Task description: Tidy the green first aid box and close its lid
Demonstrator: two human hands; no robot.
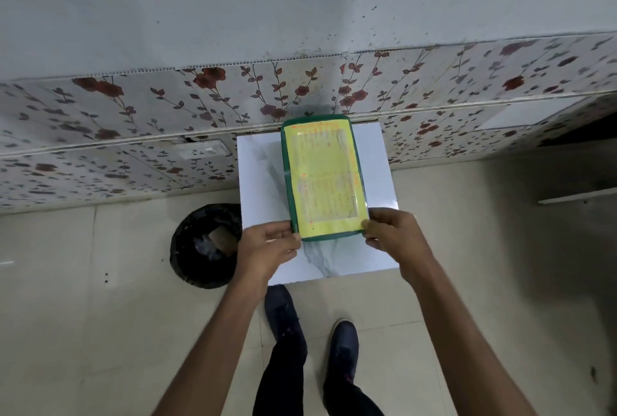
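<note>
The green first aid box (287, 161) lies on a small white marble-patterned table (257, 175), its long side running away from me toward the wall. A yellow printed sheet covers its top face, and the lid appears down. My left hand (270, 248) grips the box's near left corner. My right hand (394, 235) grips the near right corner, with its thumb on the yellow sheet. The inside of the box is hidden.
A black bin (193, 248) lined with a dark bag stands on the floor left of the table. A floral-patterned wall panel (133, 121) with a white socket (203, 150) runs behind the table. My dark shoes (283, 315) stand on the beige tiles.
</note>
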